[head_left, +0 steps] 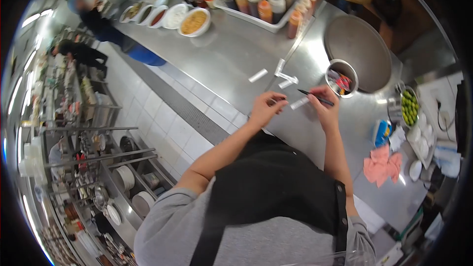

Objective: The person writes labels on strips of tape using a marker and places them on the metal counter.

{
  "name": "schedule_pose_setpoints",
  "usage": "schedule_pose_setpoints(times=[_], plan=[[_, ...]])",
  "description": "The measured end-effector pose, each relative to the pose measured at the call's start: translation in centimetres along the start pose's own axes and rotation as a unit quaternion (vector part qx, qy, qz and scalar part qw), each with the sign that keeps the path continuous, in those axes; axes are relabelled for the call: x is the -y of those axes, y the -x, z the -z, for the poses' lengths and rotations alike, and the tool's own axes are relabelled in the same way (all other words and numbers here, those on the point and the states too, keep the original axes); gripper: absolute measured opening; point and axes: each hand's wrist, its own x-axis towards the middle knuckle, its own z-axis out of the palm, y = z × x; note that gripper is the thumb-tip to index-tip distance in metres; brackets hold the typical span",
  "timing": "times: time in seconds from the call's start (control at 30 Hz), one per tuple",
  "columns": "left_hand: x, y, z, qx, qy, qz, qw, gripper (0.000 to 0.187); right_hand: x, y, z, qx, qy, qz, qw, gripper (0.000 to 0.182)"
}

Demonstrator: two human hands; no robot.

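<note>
My right hand (326, 111) is closed around a slim black pen (322, 100), whose tip points up and left over the steel counter (231, 64). Just left of those fingers lies a white label strip (299, 103). On its other side is my left hand (267, 109), fingers curled in; a small dark spot shows between them, too small to name. More white strips lie beyond the hands: one strip (257, 75) apart on the left, and a few overlapping strips (287, 79) by the counter seam.
A metal bowl of colourful packets (341, 78) stands right of my hands, beside a large round pan (358, 51). Farther back are a tray of sauce bottles (261, 17) and white bowls of food (194, 22). Limes (409, 107) and a pink cloth (382, 165) sit right. Co-workers stand left.
</note>
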Motion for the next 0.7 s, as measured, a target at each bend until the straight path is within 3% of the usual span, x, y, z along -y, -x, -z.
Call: schedule_pose_setpoints(times=[0.03,0.1,0.13,0.23,0.5,0.7], plan=[[-0.4,0.3,0.0,0.006,-0.010,-0.018,1.000,0.024,0.1,0.1,0.9,-0.014,0.013,-0.009,1.000,0.010],[-0.2,0.4,0.0,0.024,-0.014,-0.033,0.999,0.026,0.4,0.2,2.2,0.062,0.037,-0.077,0.994,0.008],[0.3,0.3,0.0,0.031,-0.015,-0.050,0.998,0.025,0.6,0.4,2.3,0.051,0.043,-0.081,0.994,0.008],[0.8,0.1,-0.2,0.046,-0.026,-0.087,0.995,0.025,1.2,0.6,1.8,0.134,0.013,-0.067,0.989,0.010],[0.4,0.2,-0.6,0.062,-0.035,-0.081,0.994,0.021,0.5,0.6,0.5,0.153,0.070,-0.068,0.983,0.013],[-0.5,1.4,-0.9,0.107,-0.127,-0.116,0.979,0.018,-1.1,2.2,0.0,0.183,0.156,-0.059,0.969,0.011]])
